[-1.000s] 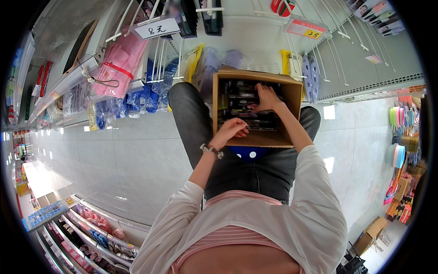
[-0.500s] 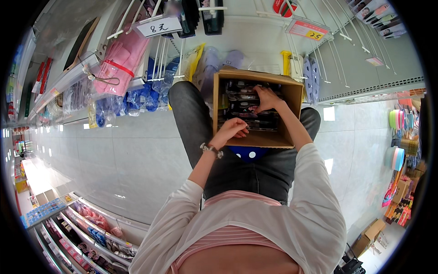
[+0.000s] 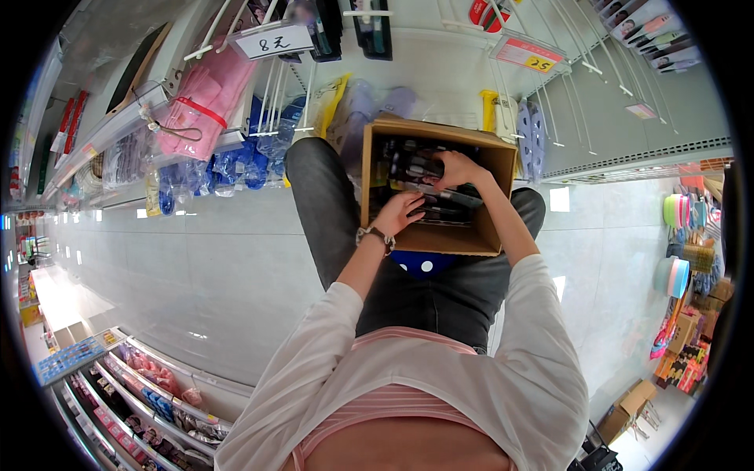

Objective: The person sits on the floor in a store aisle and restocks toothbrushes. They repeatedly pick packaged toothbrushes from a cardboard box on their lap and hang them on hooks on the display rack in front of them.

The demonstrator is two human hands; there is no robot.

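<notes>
An open cardboard box (image 3: pixel 432 243) sits between my knees, holding several dark flat packages (image 3: pixel 444 212) in a row. My right hand (image 3: pixel 462 169) reaches inside, its thumb and fingers closed on one dark package (image 3: pixel 416 166) that tilts up at the row's far part. My left hand (image 3: pixel 399 212), with a bracelet on its wrist, is over the box's near left side. Its fingers are apart and their tips rest against the near packages. What is printed on the packages is too small and blurred to make out.
White display hooks (image 3: pixel 275 98) and price tags stick out ahead of me. Pink gloves (image 3: pixel 200 106) hang at the left, above bagged blue goods (image 3: pixel 243 165). Purple slippers (image 3: pixel 357 106) stand behind the box. A low shelf rack (image 3: pixel 149 392) lies behind at the left.
My right hand has shifted slightly and raised a dark package among the others. My left hand has moved a little farther into the box, its fingers stretching from a loose curl.
</notes>
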